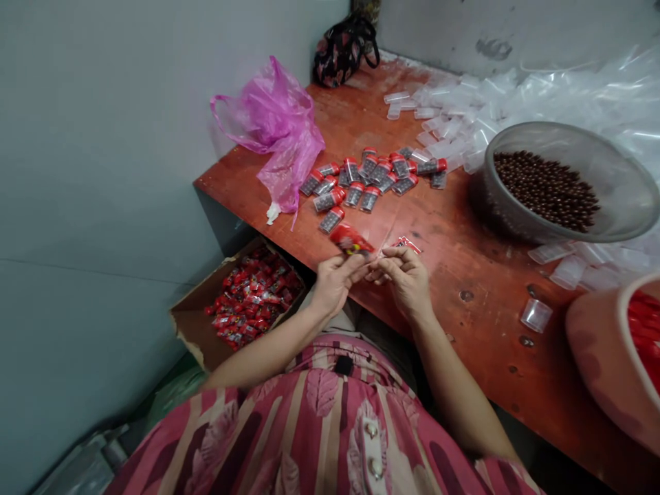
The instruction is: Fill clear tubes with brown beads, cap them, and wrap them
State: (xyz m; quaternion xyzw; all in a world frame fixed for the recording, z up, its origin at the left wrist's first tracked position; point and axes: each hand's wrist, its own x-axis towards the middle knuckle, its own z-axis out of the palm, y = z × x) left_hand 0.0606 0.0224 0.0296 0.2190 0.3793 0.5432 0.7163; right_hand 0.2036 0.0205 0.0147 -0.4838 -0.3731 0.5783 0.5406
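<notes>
Packet in left hand, right hand alongside, over counter edge.
Red packet, blurred, extends beyond the fingertips of the left hand, which grips its near end between thumb and fingers; right hand close at its right, fingers curled, cannot tell whether it grips anything. Flat red-printed sleeve on counter, just beyond right hand's fingers. Capped, filled containers in a loose cluster beyond both hands, the nearest close behind packet; purple bag farther out, left of them. Cardboard box of red packs left of left hand, below counter level. Right of right hand: grey bowl of brown beads, a lone clear container, then pink tub; clear containers heaped beyond bowl.
</notes>
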